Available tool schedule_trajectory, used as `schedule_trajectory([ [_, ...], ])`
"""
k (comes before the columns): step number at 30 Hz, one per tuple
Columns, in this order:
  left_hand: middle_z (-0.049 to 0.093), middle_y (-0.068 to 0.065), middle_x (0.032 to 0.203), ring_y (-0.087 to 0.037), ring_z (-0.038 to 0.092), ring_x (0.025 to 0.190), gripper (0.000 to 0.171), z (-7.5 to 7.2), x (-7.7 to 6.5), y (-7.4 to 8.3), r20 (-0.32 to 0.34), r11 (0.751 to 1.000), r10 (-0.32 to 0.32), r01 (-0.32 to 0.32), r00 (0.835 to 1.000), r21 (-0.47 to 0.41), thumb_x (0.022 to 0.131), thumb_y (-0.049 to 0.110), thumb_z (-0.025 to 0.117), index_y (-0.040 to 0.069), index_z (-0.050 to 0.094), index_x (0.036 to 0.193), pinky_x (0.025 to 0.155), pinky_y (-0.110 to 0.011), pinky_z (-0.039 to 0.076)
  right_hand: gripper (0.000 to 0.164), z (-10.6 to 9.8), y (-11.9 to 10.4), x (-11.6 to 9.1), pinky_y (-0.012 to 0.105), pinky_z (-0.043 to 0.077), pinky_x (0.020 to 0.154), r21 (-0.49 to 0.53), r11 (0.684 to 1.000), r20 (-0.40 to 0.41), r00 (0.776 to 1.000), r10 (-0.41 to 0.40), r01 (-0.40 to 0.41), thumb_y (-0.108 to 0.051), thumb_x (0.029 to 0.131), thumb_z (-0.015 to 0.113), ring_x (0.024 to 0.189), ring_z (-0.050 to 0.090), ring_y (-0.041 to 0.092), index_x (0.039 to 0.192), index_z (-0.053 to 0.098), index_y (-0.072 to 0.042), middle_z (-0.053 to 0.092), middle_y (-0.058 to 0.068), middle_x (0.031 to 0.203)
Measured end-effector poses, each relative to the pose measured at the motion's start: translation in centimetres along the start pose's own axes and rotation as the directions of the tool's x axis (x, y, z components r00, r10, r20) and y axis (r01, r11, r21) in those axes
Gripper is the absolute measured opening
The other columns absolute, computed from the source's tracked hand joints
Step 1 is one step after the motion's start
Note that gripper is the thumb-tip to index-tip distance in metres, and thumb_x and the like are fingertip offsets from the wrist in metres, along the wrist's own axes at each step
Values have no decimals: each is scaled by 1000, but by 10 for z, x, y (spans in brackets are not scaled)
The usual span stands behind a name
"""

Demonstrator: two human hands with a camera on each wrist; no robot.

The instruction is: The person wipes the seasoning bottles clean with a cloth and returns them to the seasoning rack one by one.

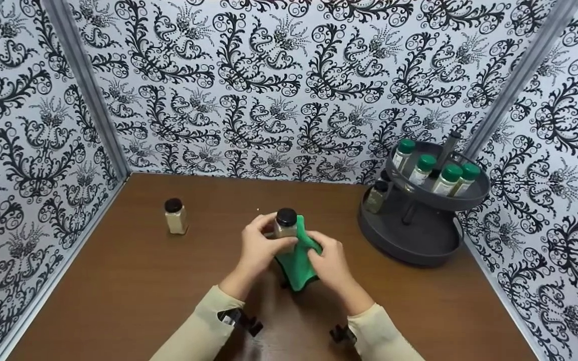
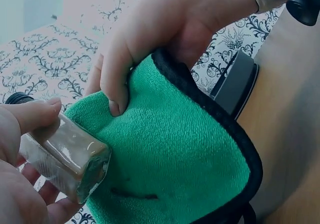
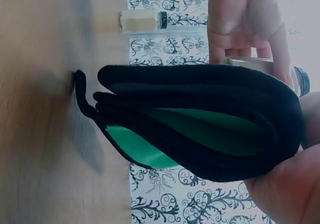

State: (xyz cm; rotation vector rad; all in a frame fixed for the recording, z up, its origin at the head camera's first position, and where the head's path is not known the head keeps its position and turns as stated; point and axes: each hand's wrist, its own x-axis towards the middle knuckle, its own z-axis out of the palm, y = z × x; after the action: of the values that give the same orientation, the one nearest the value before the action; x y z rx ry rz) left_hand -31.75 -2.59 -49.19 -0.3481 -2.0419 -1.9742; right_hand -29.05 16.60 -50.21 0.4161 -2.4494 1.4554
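Observation:
My left hand [image 1: 259, 244] grips a clear glass spice jar [image 1: 285, 226] with a black lid, holding it upright above the table. In the left wrist view the jar [image 2: 75, 151] shows a pale brown filling, with thumb and fingers round its sides. My right hand [image 1: 330, 258] pinches a green cloth [image 1: 299, 265] with black edging, folded over and hanging down. The cloth lies against the jar's right side. From the right wrist view, the folded cloth [image 3: 200, 73] hides much of the jar.
A second black-lidded jar [image 1: 176, 218] stands on the brown table [image 1: 133, 281] at left. At right is a dark two-tier round rack [image 1: 414, 255]; several green-lidded jars [image 1: 423, 170] fill its upper tier, and a black-lidded jar [image 1: 375, 197] stands below. Patterned walls [image 1: 269, 100] enclose the table.

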Motion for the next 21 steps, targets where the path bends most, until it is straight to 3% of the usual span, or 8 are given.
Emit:
schedule_trajectory([
  [6, 75, -14, 105, -19, 72, 93, 54, 3, 0, -4, -16, 999, -17, 17, 1000, -35, 68, 8, 99, 5, 77, 118, 83, -27, 62, 42, -5, 5, 3, 30, 58, 81, 45, 998, -6, 999, 40, -40, 5, 95, 59, 96, 71, 19, 130, 75, -12, 78, 11, 123],
  [11, 74, -13, 104, -18, 72, 90, 54, 3, 3, -11, -10, 1000, 4, -4, 1000, -4, 67, 7, 99, 4, 77, 116, 81, -26, 61, 39, -18, 12, 10, 28, 57, 80, 78, 995, -113, 991, 68, -59, 9, 91, 60, 94, 70, 20, 120, 79, -9, 79, 13, 116],
  [16, 72, -13, 104, -23, 71, 93, 52, 1, 11, -34, -10, 996, 51, -50, 999, 68, 67, 6, 98, 4, 77, 115, 83, -32, 63, 35, -39, 18, 18, 24, 54, 76, 113, 989, -274, 954, 121, -93, 11, 88, 60, 89, 69, 21, 116, 79, -2, 79, 19, 111],
  [21, 71, -12, 109, -26, 72, 101, 52, -8, 14, -64, -42, 990, 31, -25, 999, 135, 70, 6, 97, 6, 76, 117, 89, -40, 64, 33, -53, 19, 19, 24, 56, 73, 170, 973, -299, 932, 204, -159, 4, 96, 62, 86, 71, 21, 123, 78, -5, 79, 19, 114],
])
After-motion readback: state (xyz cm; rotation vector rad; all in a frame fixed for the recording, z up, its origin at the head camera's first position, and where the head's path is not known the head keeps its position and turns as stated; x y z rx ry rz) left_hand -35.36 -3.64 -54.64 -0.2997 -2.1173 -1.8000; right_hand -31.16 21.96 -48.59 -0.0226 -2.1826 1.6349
